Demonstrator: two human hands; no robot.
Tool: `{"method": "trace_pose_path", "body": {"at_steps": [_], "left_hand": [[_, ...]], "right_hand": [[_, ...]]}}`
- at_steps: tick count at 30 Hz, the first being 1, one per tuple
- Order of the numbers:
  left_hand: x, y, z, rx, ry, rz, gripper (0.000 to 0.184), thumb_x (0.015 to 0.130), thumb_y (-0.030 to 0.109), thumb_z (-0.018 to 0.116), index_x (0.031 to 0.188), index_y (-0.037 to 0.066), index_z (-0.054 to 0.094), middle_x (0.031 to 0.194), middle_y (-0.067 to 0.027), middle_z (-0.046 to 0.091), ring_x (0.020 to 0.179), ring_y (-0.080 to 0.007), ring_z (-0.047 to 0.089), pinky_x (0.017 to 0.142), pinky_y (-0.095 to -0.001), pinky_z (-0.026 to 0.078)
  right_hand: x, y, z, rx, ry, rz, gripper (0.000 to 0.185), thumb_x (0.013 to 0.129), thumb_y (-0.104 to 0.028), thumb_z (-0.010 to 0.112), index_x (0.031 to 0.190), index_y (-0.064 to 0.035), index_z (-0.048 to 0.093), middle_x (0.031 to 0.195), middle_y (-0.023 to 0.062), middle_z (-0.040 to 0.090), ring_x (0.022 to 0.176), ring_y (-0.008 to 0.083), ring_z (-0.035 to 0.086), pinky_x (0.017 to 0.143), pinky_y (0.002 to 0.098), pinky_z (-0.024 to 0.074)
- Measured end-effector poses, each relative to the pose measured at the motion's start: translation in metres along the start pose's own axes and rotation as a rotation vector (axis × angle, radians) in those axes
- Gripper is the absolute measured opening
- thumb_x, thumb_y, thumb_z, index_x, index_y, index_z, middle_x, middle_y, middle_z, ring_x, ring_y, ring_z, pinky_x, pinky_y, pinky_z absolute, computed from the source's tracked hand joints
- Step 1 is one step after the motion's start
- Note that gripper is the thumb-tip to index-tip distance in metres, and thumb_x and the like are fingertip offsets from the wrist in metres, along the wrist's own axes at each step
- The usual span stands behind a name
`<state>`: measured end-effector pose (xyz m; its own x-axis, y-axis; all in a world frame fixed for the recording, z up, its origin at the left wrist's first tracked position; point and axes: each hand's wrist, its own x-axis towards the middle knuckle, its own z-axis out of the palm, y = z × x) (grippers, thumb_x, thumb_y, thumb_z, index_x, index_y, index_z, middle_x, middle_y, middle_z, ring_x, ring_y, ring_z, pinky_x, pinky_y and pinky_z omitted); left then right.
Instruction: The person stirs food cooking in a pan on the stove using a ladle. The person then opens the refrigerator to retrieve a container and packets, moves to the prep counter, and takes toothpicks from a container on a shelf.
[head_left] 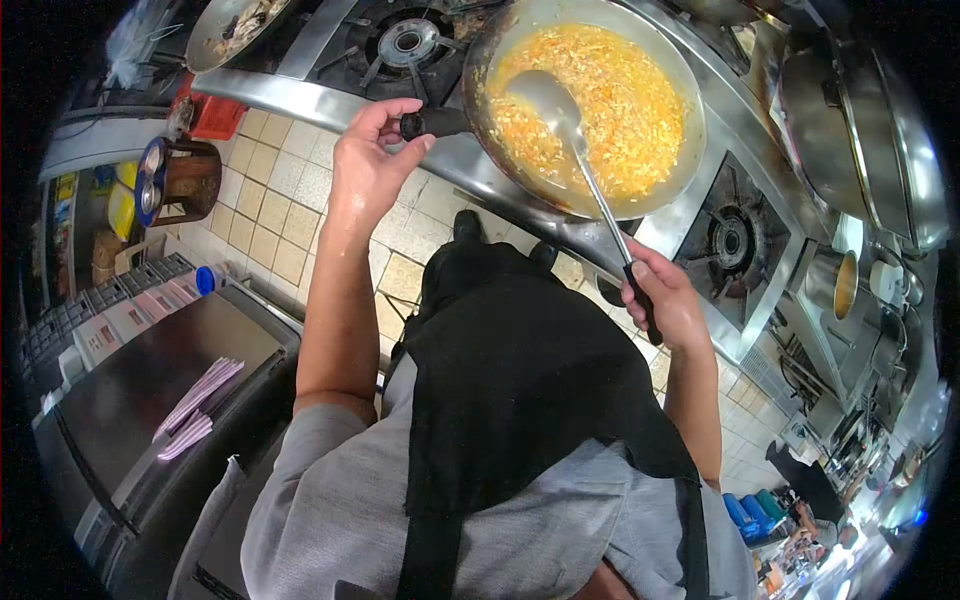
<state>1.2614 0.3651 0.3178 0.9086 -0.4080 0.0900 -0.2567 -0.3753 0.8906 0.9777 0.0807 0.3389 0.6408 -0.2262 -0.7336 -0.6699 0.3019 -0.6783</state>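
Note:
My left hand is at the black handle of a large frying pan, with thumb and fingers around the handle's end; the grip looks loose. An orange-yellow, chunky stew covers the pan's bottom. My right hand is closed round the black grip of a steel ladle. The ladle's bowl rests in the stew, toward the left of the pan.
A gas burner lies left of the pan, another burner to its right. A second pan with food stands at the upper left. Big pots are at the right. A worktop holds a knife and pink-striped cloths.

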Motion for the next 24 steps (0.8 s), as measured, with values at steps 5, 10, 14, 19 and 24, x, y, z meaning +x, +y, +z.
{"method": "trace_pose_path", "body": {"at_steps": [5, 10, 14, 19, 24], "left_hand": [[0.009, 0.023, 0.003, 0.248, 0.079, 0.317, 0.035, 0.081, 0.007, 0.082, 0.115, 0.006, 0.074, 0.119, -0.0092, 0.072, 0.112, -0.0238, 0.065, 0.1, -0.0371, 0.049], [0.023, 0.055, 0.016, 0.382, 0.051, 0.501, 0.025, 0.082, 0.012, 0.08, 0.107, 0.011, 0.078, 0.123, -0.0094, 0.071, 0.115, -0.0308, 0.063, 0.106, -0.0405, 0.046], [0.037, 0.06, 0.032, 0.481, -0.013, 0.522, 0.019, 0.083, 0.014, 0.078, 0.102, 0.011, 0.079, 0.115, -0.01, 0.073, 0.114, -0.0321, 0.062, 0.105, -0.043, 0.045], [0.075, 0.044, 0.057, 0.791, -0.173, 0.532, 0.013, 0.084, 0.02, 0.074, 0.093, 0.013, 0.08, 0.107, -0.0089, 0.075, 0.112, -0.0321, 0.063, 0.102, -0.0441, 0.046], [0.086, 0.029, 0.087, 1.037, -0.244, 0.389, 0.015, 0.082, 0.026, 0.073, 0.09, 0.015, 0.08, 0.102, -0.01, 0.075, 0.104, -0.0325, 0.066, 0.092, -0.0442, 0.052]], "right_hand": [[-0.007, 0.019, -0.007, 0.128, -0.031, 0.048, 0.043, 0.108, -0.02, 0.053, 0.149, -0.0061, 0.051, 0.078, 0.0017, 0.062, 0.054, 0.0083, 0.05, 0.046, 0.0238, 0.0384], [-0.004, 0.031, -0.005, 0.063, 0.001, 0.008, 0.042, 0.109, -0.021, 0.053, 0.148, -0.0048, 0.051, 0.079, 0.0022, 0.062, 0.054, 0.0086, 0.049, 0.046, 0.0249, 0.0387], [0.003, 0.028, -0.002, 0.013, 0.008, -0.013, 0.042, 0.108, -0.02, 0.052, 0.147, -0.0045, 0.051, 0.079, 0.0023, 0.062, 0.054, 0.0086, 0.048, 0.046, 0.0251, 0.0386], [0.011, 0.037, -0.008, 0.141, -0.093, -0.003, 0.041, 0.109, -0.022, 0.053, 0.146, -0.0046, 0.052, 0.079, 0.0029, 0.062, 0.053, 0.0088, 0.048, 0.045, 0.0245, 0.0383], [0.013, 0.049, -0.013, 0.242, -0.139, 0.019, 0.041, 0.109, -0.025, 0.053, 0.145, -0.0054, 0.052, 0.079, 0.0035, 0.062, 0.053, 0.0083, 0.048, 0.044, 0.0238, 0.0385]]}}
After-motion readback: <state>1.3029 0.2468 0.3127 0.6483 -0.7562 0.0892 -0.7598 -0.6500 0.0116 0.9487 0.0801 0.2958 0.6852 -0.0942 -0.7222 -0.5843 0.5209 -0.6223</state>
